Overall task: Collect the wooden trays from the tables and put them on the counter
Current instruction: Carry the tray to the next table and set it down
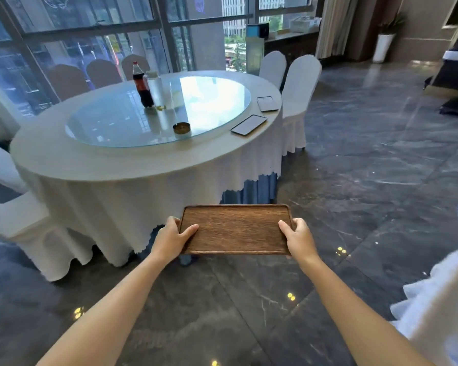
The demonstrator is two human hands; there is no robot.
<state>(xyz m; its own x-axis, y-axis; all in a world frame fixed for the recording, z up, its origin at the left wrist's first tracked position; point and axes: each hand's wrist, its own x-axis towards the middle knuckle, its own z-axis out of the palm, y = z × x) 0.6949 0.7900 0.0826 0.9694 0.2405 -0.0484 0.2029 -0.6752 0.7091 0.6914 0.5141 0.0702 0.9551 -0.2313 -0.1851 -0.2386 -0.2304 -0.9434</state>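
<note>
left hand grips wooden tray at its left short edge, thumb on top | right hand grips the right short edge likewise | tray held level over the dark floor, apart from the round surface | two more trays lie on that surface's right rim | cola bottle upright on the glass turntable

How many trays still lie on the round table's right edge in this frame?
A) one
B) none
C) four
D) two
D: two flat trays, a nearer one and a farther one, lie on the round table beside the glass turntable, while both hands hold a third wooden tray over the floor.
</note>
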